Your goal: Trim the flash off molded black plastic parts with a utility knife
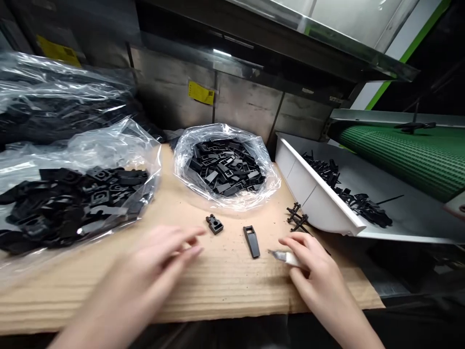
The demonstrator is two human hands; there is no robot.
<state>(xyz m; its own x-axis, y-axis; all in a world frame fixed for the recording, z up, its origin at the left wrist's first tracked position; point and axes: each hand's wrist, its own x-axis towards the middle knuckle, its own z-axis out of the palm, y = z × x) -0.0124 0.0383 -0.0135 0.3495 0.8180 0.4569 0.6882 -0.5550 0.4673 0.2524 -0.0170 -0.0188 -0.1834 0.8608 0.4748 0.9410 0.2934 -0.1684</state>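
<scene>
My left hand (165, 264), somewhat blurred, hovers over the cardboard with thumb and forefinger apart and nothing visible between them. Just beyond its fingertips lies a small black plastic part (214, 224) with a round hole. A longer black plastic lever (252, 241) with a square opening rests flat between my two hands. At the right, my right hand (315, 264) is closed around a small craft knife (286, 257). Its light handle and short metal tip point left toward the lever. Part of the handle is hidden by my fingers.
A clear bag (225, 165) of black levers stands at the back; another bag (76, 198) of black parts lies left. Black sprue pieces (298, 218) sit beside a white chute (319, 189). A green conveyor belt (407, 150) runs at right. Cardboard (218, 295) covers the surface.
</scene>
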